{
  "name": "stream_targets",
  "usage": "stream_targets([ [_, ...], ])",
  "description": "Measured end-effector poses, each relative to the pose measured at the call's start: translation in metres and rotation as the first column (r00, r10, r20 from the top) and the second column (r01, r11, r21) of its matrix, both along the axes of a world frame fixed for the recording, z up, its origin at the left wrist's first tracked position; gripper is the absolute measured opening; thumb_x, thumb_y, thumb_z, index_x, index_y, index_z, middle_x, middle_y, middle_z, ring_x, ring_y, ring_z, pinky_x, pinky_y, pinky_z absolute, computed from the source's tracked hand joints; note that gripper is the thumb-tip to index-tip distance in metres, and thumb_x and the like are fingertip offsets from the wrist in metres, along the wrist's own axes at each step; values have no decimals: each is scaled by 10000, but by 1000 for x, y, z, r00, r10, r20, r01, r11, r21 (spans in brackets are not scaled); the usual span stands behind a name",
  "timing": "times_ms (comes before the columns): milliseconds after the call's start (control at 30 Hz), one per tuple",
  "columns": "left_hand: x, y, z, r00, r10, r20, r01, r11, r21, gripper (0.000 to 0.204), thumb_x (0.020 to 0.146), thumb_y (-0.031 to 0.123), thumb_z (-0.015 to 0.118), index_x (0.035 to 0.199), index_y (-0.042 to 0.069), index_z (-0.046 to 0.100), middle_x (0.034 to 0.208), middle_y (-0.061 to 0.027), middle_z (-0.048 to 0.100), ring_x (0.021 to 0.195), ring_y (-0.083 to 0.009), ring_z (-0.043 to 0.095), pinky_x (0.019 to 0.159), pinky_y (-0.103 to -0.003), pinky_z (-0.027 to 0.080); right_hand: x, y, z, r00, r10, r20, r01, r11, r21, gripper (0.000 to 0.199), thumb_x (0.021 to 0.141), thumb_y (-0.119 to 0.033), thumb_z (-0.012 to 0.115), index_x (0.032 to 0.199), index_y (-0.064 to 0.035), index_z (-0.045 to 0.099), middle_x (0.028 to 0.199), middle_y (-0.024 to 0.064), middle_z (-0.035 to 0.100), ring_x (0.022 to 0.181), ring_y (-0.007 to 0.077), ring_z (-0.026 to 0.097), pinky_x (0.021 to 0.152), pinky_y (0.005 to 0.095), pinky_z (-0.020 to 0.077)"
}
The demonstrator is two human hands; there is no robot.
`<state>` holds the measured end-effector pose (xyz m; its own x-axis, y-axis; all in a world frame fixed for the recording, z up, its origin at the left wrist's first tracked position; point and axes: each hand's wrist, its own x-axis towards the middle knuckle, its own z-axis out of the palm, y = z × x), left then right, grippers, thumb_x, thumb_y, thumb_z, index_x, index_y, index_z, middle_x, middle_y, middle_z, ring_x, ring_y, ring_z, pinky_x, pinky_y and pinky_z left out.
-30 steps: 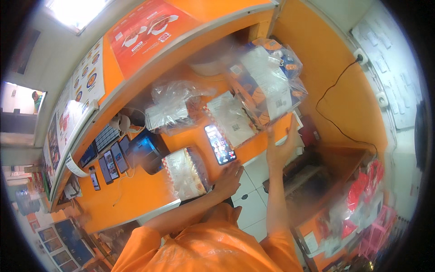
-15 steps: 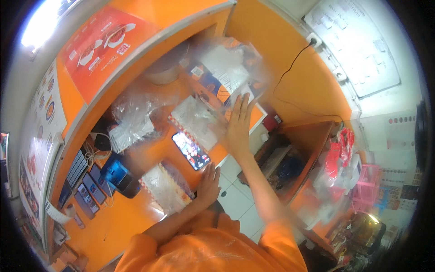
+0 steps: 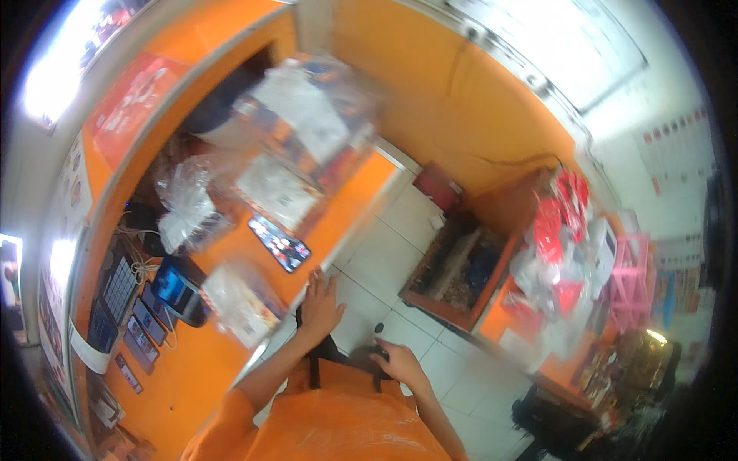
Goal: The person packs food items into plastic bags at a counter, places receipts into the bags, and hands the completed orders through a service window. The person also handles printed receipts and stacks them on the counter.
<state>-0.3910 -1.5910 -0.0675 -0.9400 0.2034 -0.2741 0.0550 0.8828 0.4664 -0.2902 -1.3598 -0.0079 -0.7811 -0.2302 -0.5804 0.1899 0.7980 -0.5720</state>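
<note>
1. At the edge of the worktop (image 3: 188, 361), the left hand (image 3: 321, 311) has its grip loosely spread.
2. Just beyond, the lit phone (image 3: 279, 243) lies on the worktop between two plastic-wrapped packages (image 3: 242, 303).
3. Near the orange shirt (image 3: 346, 422), the right hand (image 3: 401, 363) is curled; whether its grip pinches anything, I cannot tell.

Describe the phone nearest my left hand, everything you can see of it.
The phone is a slim, dark-edged slab with rounded corners, its glassy screen lit with a colourful picture too blurred to make out. It lies flat, face up, on the orange counter, slanting from upper left to lower right in the view, between two wrapped packages. Its lower right end points toward the open left hand, whose fingertips are close but appear not to touch it. Its back is hidden.
</note>
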Motion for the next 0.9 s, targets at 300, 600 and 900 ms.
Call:
stream_targets([
  [300, 137, 277, 97, 895, -328, 302, 152, 861, 485, 232, 965, 233, 669, 975, 24, 767, 720, -97, 715, 647, -158, 678, 642, -340, 535, 286, 269, -2, 501, -864, 57, 865, 501, -8, 248, 1019, -163, 594, 1040, 39, 736, 748, 99, 738, 652, 143, 696, 627, 296, 543],
  [600, 174, 528, 143, 776, -563, -284, 593, 500, 631, 218, 899, 144, 721, 1099, 58, 716, 1028, -161, 726, 943, -331, 692, 840, -414, 544, 255, 401, 34, 346, -919, -188, 815, 394, -426, 298, 991, -175, 612, 1244, -55, 713, 1129, 138, 756, 1033, 253, 723, 878, 341, 544],
  [900, 178, 742, 56, 594, -739, -317, 740, 347, 576, 323, 895, 152, 686, 1208, 75, 679, 1237, -153, 675, 1182, -349, 601, 1039, -451, 476, 272, 545, 64, 391, -894, -217, 874, 435, -218, 372, 957, -201, 688, 1298, -55, 671, 1030, 165, 764, 971, 258, 735, 880, 372, 547],
])
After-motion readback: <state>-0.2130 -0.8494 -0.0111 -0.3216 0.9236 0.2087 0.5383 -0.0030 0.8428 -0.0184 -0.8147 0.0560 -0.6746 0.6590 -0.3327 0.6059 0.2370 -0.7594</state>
